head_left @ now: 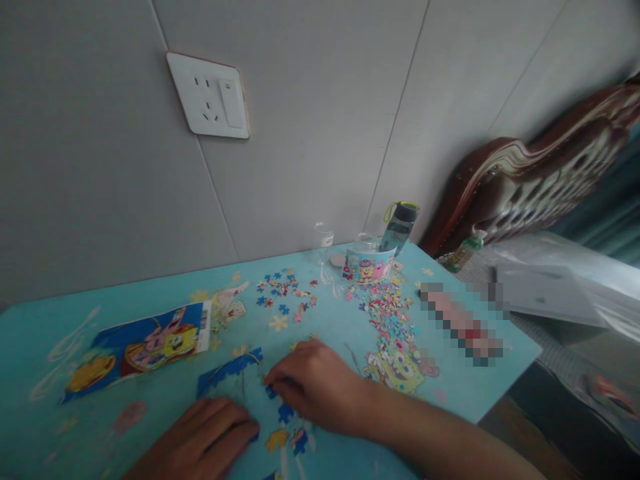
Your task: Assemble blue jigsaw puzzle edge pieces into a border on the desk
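Two hands over a cartoon jigsaw on a blue bench

No writing is readable; the picture sheet bears only a barcode. The right hand curls fingertips onto blue joined puzzle pieces at the bench front; the left hand lies flat, released, touching them.

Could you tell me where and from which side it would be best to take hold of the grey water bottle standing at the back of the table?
Probably around the mid body of the water bottle, coming from its right side. It leans slightly against the wall; the cartoon-printed tub stands right in front and a clear cup to its left. The yellow-green lid loop is thin and blurred.
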Demonstrator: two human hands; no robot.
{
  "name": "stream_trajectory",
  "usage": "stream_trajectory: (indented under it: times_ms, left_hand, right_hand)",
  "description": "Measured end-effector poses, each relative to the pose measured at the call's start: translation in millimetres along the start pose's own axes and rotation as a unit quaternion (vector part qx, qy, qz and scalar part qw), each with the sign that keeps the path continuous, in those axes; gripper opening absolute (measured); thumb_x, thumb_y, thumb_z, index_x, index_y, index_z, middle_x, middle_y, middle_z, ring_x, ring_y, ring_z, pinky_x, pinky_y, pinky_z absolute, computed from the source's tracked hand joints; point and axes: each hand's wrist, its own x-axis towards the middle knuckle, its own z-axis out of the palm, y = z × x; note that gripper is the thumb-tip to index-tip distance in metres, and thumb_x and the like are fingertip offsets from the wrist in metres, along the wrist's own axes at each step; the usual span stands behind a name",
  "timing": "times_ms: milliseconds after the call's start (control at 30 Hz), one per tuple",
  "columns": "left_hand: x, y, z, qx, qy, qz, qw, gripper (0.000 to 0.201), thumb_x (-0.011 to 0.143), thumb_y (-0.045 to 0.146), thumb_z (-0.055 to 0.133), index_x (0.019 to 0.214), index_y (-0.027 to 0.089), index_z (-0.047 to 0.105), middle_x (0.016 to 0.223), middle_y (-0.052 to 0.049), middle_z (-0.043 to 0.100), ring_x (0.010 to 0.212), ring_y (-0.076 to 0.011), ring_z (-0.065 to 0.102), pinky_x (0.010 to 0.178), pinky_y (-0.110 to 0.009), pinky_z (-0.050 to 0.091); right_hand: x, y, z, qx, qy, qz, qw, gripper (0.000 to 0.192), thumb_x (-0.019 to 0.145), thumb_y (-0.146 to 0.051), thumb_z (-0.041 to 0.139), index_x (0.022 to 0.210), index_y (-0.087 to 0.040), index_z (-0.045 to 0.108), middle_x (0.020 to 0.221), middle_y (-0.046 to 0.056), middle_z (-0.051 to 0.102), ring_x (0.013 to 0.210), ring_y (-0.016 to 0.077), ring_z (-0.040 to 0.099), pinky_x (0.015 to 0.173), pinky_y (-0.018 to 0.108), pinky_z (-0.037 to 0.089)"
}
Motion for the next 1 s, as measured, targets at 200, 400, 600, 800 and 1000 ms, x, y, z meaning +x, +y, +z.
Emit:
stream_trajectory:
  times_ms: [200,400,600,800,1000]
  left_hand:
    - [24.3,27.3,-14.7,-0.029,0.014,-0.048,0.998,0.025,0.102,0.02,0.042,0.102,0.022,0.067,0.09,-0.001,0.066,0.083,-0.0177,0.058,0.087,-0.033,0.046]
    - [25.2,33.6,-21.8,-0.063,0.017,-0.116,0.991,0.013,0.097,0.024,0.055,0.106,0.023,0.064,0.087,0.0,0.065,0.084,-0.0199,0.059,0.086,-0.039,0.046]
    - [22.8,33.2,-25.4,-0.068,0.056,-0.209,0.974,0.03,0.095,0.032,0.06,0.123,0.022,0.056,0.098,-0.003,0.065,0.089,-0.0213,0.059,0.086,-0.041,0.046]
    - [25.4,33.1,-29.7,-0.061,0.027,-0.183,0.981,0.026,0.097,0.033,0.057,0.12,0.02,0.057,0.091,-0.004,0.064,0.087,-0.021,0.058,0.08,-0.039,0.044]
    - [27.6,30.3,-38.9,-0.052,0.026,-0.166,0.984,0.024,0.097,0.033,0.057,0.115,0.018,0.06,0.09,-0.003,0.064,0.087,-0.0198,0.057,0.078,-0.036,0.04]
  right_hand:
    - [2.5,1.1,0.4,0.109,0.066,0.101,0.987,0.016,0.09,-0.023,0.063,0.104,-0.023,0.073,0.088,0.0,0.075,0.078,0.0139,0.066,0.075,0.025,0.048]
    - [3.9,-2.7,5.0,0.236,0.054,0.14,0.96,0.015,0.088,-0.021,0.066,0.103,-0.021,0.069,0.078,-0.001,0.071,0.069,0.0122,0.062,0.066,0.024,0.046]
    - [4.3,-20.3,12.5,0.345,0.018,0.17,0.923,0.013,0.085,-0.023,0.07,0.097,-0.018,0.066,0.072,-0.002,0.067,0.065,0.011,0.059,0.062,0.022,0.045]
    - [2.9,-22.8,18.1,0.346,-0.008,0.161,0.924,0.009,0.087,-0.025,0.068,0.092,-0.02,0.063,0.074,-0.002,0.067,0.068,0.0119,0.06,0.063,0.024,0.046]
    - [2.2,-18.9,15.6,0.328,-0.007,0.172,0.929,0.017,0.089,-0.028,0.066,0.102,-0.022,0.058,0.074,-0.002,0.068,0.069,0.0128,0.061,0.064,0.025,0.046]
